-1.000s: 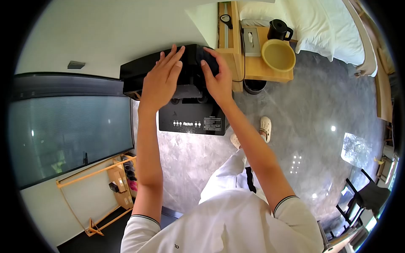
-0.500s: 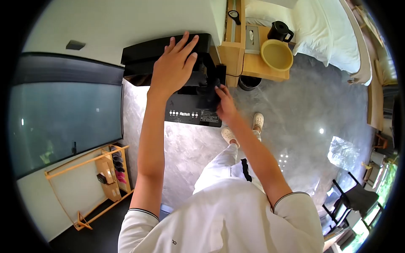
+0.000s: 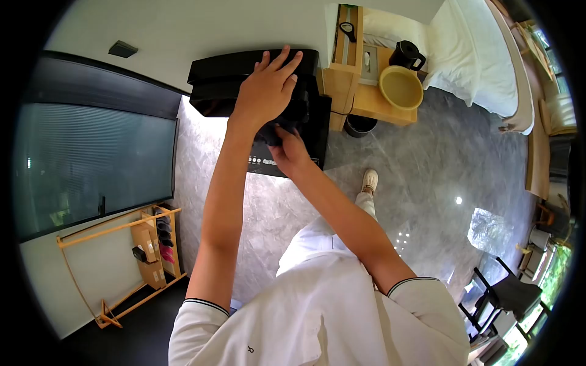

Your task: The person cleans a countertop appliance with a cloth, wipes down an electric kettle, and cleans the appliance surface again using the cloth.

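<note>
A black glossy appliance (image 3: 213, 91) stands against the wall, with a flat black base (image 3: 320, 128) that carries a row of white markings. My left hand (image 3: 267, 88) lies on its upper part, fingers spread. Below and to the right, my right hand (image 3: 290, 149) is closed on a dark cloth (image 3: 268, 133) near the underside of the upper part. The cloth partly covers the base, and its outline blends into the black surface.
A wooden side table (image 3: 372, 100) at the right bears a yellow basin (image 3: 401, 87) and a black kettle (image 3: 407, 55). Below it is a black bin (image 3: 360, 125). A wooden rack (image 3: 174, 244) stands at lower left, a black chair (image 3: 516, 294) at lower right.
My right hand has moved from the appliance's upper right side down and then left, taking the dark cloth along. My left hand stays on the upper part. The view has shifted slightly.
</note>
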The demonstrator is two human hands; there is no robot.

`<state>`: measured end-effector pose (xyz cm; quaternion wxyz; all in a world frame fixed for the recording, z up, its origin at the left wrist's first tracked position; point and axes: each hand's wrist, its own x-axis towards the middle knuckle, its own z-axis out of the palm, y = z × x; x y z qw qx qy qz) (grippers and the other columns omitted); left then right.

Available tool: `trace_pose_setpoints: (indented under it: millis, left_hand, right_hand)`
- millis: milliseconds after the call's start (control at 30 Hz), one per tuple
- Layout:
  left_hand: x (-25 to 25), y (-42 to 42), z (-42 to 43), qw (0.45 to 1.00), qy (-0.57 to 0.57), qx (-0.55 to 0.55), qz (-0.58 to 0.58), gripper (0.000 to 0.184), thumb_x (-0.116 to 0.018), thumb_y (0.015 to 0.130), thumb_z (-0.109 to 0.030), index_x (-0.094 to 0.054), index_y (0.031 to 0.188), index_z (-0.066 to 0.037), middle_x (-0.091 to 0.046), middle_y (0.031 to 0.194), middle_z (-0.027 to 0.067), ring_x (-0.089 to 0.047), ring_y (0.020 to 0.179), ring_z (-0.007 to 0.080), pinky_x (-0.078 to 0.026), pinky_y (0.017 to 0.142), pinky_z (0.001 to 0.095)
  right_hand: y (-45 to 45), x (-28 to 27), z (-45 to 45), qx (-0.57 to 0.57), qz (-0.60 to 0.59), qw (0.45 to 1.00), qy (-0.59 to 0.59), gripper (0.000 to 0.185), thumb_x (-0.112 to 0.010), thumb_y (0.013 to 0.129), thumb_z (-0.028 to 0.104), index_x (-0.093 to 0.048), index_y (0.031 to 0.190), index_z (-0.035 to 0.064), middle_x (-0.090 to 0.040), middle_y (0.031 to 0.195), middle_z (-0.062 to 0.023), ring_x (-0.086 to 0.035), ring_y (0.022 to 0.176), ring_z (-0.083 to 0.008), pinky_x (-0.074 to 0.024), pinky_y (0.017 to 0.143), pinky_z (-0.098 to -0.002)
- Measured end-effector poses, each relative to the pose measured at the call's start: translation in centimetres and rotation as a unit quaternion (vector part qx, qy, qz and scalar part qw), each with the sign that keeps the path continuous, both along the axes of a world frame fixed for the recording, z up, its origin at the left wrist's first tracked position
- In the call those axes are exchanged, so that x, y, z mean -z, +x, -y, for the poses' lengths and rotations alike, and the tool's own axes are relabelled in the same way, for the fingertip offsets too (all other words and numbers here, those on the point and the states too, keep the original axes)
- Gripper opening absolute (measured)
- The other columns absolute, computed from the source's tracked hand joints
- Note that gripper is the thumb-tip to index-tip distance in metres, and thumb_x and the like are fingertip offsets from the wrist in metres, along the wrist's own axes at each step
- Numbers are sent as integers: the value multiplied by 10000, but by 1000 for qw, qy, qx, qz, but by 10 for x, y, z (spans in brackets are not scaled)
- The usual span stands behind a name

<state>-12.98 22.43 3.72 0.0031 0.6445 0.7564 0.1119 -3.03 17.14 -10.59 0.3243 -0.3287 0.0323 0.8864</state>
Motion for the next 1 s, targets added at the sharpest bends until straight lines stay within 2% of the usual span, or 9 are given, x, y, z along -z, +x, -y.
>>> trace_pose_setpoints:
  millis: [167,200,333,400,533,633,767,833,1000]
  left_hand:
    - [-1,-4,-1,1000,-4,9,3,543,-481,1210,-357,-517,1751,-341,-442,1852,22,-409,1678,465,-419,1355,527]
    - [-2,-4,-2,1000,-6,7,4,542,-479,1210,-357,-520,1750,-337,-442,1852,22,-408,1677,467,-415,1358,527]
    - [2,-2,-2,1000,6,5,1,540,-478,1209,-357,-526,1746,-328,-442,1851,26,-408,1673,476,-406,1362,531]
    - [-1,-1,0,1000,3,3,5,541,-483,1208,-353,-527,1746,-322,-444,1850,33,-408,1673,479,-403,1364,531]
    - [2,-1,0,1000,11,5,10,544,-493,1202,-340,-531,1743,-304,-446,1847,48,-406,1671,489,-392,1369,535]
    - [0,-1,-3,1000,1,0,10,546,-491,1200,-330,-528,1744,-295,-448,1846,51,-404,1671,495,-383,1373,539]
    - [-4,4,1,1000,0,8,18,555,-490,1197,-322,-518,1750,-297,-440,1851,52,-394,1675,501,-373,1378,545]
    - [-3,7,4,1000,3,2,11,565,-490,1194,-316,-505,1759,-298,-429,1857,55,-383,1680,502,-369,1379,548]
    - [-12,6,0,999,-27,0,18,566,-483,1199,-321,-499,1764,-283,-429,1858,59,-381,1683,501,-384,1367,534]
  right_hand:
    - [25,14,-18,-59,-18,997,-39,222,-717,1136,82,-730,1357,69,-790,1358,-127,-775,1241,-238,-656,1046,-389]
    - [43,21,-22,-61,-20,998,-24,213,-788,1098,126,-735,1295,63,-821,1208,-69,-803,1077,-224,-645,882,-368]
    - [87,-27,-37,27,-4,1000,-10,258,-791,1104,124,-718,1346,69,-808,1269,-84,-801,1129,-235,-666,963,-390]
    - [86,-49,-40,55,32,996,60,311,-790,1116,141,-668,1397,82,-785,1317,-84,-788,1184,-241,-666,1038,-420]
    - [48,-74,-24,103,82,990,52,384,-803,1113,161,-596,1435,134,-756,1349,-62,-757,1248,-237,-660,1023,-424]
    - [35,-74,-15,128,113,983,65,366,-819,1100,155,-620,1406,140,-752,1359,-59,-747,1264,-221,-650,991,-410]
    - [20,-64,-6,100,78,991,40,380,-834,1085,153,-647,1415,153,-751,1376,-49,-746,1262,-202,-636,966,-389]
    - [2,-57,-3,47,-1,998,-31,398,-808,1090,103,-661,1456,51,-773,1387,-78,-775,1242,-228,-668,1000,-396]
    - [10,-62,-11,47,14,998,-43,366,-826,1071,113,-698,1410,59,-793,1337,-87,-789,1204,-241,-660,998,-391]
